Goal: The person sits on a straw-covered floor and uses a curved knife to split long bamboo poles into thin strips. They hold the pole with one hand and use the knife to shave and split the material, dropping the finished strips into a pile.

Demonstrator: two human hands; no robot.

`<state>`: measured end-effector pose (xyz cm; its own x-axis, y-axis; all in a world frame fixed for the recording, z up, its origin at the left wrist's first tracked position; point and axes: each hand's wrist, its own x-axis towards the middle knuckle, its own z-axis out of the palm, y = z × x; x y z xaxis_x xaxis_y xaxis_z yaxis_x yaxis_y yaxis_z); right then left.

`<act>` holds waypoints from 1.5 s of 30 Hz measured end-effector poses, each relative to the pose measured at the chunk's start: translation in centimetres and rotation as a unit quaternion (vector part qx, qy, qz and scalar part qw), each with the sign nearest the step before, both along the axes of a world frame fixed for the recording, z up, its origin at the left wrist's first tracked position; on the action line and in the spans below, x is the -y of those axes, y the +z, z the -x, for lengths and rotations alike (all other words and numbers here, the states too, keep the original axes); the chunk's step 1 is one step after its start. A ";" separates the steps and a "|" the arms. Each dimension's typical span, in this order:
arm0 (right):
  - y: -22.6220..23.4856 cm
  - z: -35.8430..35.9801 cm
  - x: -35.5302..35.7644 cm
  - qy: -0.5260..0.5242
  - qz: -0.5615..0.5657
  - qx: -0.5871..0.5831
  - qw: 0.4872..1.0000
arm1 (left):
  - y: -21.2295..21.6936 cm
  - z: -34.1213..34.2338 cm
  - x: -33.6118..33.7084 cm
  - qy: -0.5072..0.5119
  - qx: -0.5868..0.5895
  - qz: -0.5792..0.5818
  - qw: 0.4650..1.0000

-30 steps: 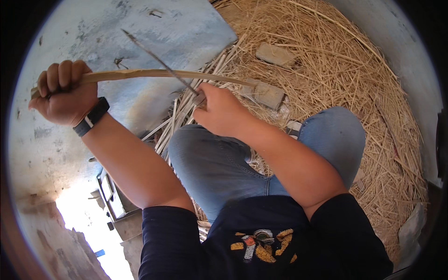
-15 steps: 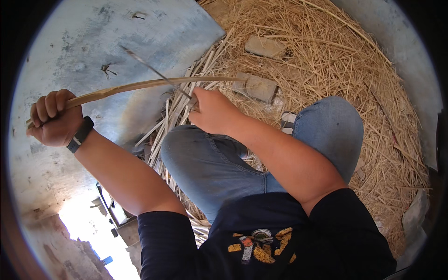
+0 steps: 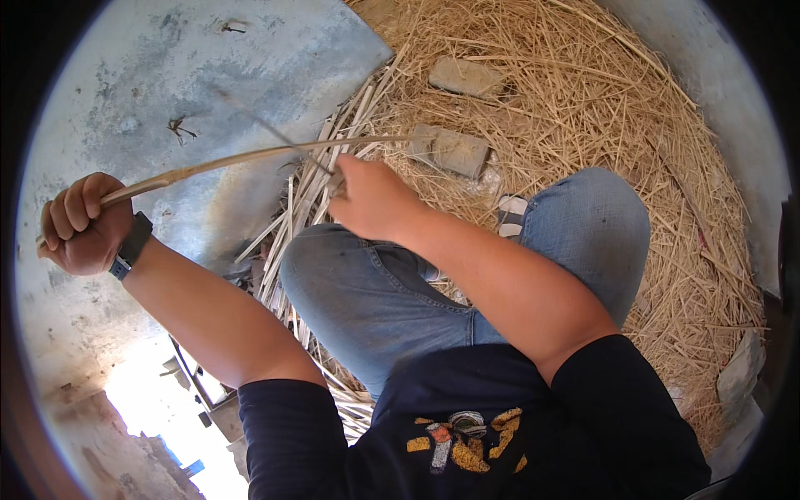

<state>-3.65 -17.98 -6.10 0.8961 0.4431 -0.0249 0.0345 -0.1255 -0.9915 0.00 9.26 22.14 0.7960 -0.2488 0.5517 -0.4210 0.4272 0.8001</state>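
At the left, my left hand, with a dark watch on its wrist, is closed round the thick end of a long pale bamboo strip. The strip bows gently across to the right, its thin end over a brick by the straw. Near my bent left knee, my right hand grips a knife by its handle, which the fingers mostly hide. Its thin dark blade, blurred toward the tip, slants up and left and crosses the strip. Whether blade and strip touch, I cannot tell.
Loose straw-coloured shavings cover the floor ahead and to the right. Two brick-like blocks lie among them. A pile of pale split strips lies beside my left knee. Bluish walls rise at the left and right.
My left hand has moved a little left and down, taking the bamboo strip with it. My right hand and the knife have shifted slightly left. The view has moved a little too.
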 end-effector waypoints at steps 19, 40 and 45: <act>-10.1 -0.2 -1.0 -0.067 0.045 -0.093 0.992 | -0.1 -1.3 -8.2 0.159 -0.003 0.057 0.986; -8.7 -1.0 -1.7 0.004 0.194 0.001 0.981 | -5.7 4.2 -6.6 0.477 0.008 0.125 0.870; -16.5 -1.5 1.2 0.001 0.279 -0.087 0.956 | -4.8 4.2 -3.1 0.508 -0.009 0.077 0.858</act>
